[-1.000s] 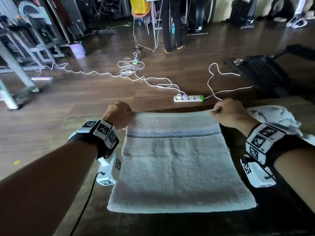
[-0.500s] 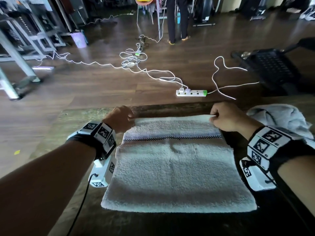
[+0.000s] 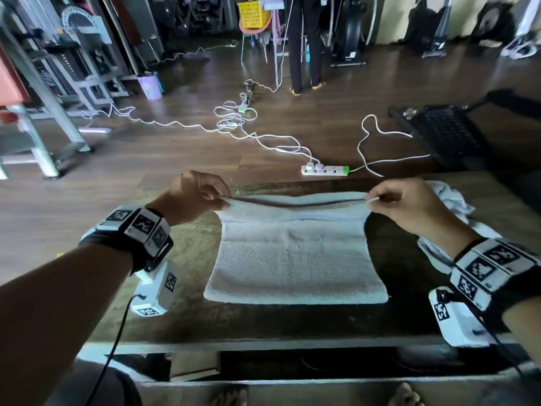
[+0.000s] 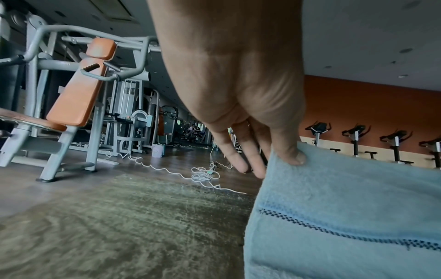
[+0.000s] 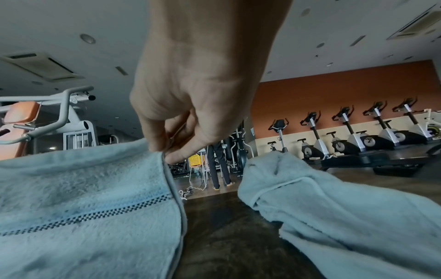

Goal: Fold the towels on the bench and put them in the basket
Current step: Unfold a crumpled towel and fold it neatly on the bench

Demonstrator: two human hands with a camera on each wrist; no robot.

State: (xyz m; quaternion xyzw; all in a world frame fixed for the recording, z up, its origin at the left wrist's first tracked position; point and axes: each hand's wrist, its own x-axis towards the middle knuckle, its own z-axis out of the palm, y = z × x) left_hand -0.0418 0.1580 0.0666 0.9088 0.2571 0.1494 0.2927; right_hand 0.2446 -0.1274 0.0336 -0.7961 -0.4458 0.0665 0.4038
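A pale towel [image 3: 295, 259] with a dark checked stripe lies spread on the dark bench [image 3: 181, 315]. My left hand [image 3: 196, 194] pinches its far left corner and my right hand [image 3: 401, 200] pinches its far right corner. Both corners are lifted off the bench, and the far edge hangs between them. In the left wrist view my thumb presses on the towel [image 4: 346, 207] at its top edge. The right wrist view shows thumb and forefinger nipping the hem of the towel [image 5: 83, 198]. A second, crumpled towel [image 3: 450, 200] lies at the right, behind my right hand. A yellow basket [image 3: 253, 13] stands far off on a chair.
A white power strip [image 3: 325, 170] and loose white cables [image 3: 234, 121] lie on the wooden floor beyond the bench. A person's legs [image 3: 304, 54] stand near the chair. Gym machines [image 3: 58, 68] fill the left; a black footplate [image 3: 445, 133] sits at the right.
Both hands have raised the towel's far edge off the bench and drawn it a little toward me. The far part now hangs curved between them instead of lying flat.
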